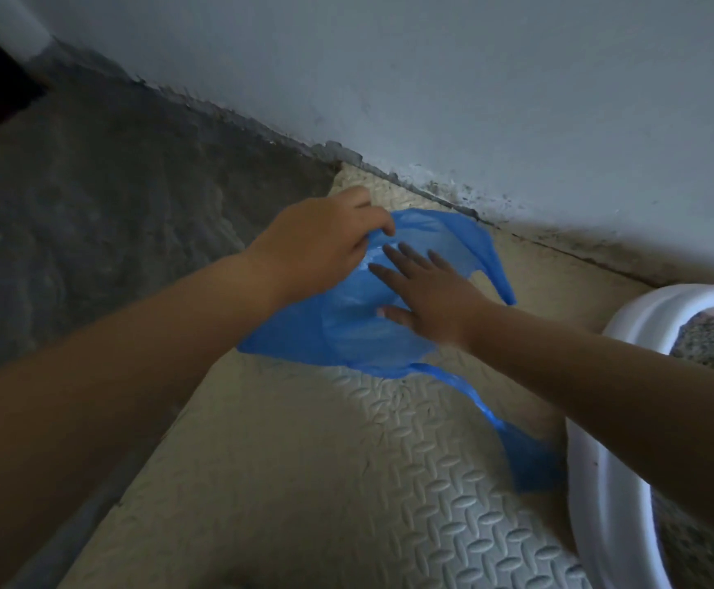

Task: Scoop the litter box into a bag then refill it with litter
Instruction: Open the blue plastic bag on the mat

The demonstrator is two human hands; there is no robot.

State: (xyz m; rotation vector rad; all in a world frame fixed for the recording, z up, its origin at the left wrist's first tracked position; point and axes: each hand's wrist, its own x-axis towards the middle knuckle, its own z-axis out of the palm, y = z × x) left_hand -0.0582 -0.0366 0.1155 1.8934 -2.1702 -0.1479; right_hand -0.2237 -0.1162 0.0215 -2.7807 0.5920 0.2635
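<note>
- My left hand [325, 244] pinches the thin blue plastic bag [347, 329]; my right hand [427, 291] lies on it, fingers [406, 257] spread.
- Bag-opening step; next, I judge, spread its mouth beside the white plastic litter box [627, 316].

— What do you see of the person's body?

— Only two arms and two hands. The left hand [321, 244] and the right hand [427, 291] are both bare. There are no gloves on them.

— And the arms, is there some clothing?

— No sleeve shows. The left forearm [134, 350] is bare from the wrist down to the edge of the picture, and the right forearm [601, 376] is the same.

— Any ring, watch or bracelet?

— I see none on the fingers or on the wrists. The nails look short and plain, but the picture is a little soft, so I cannot tell more.
</note>
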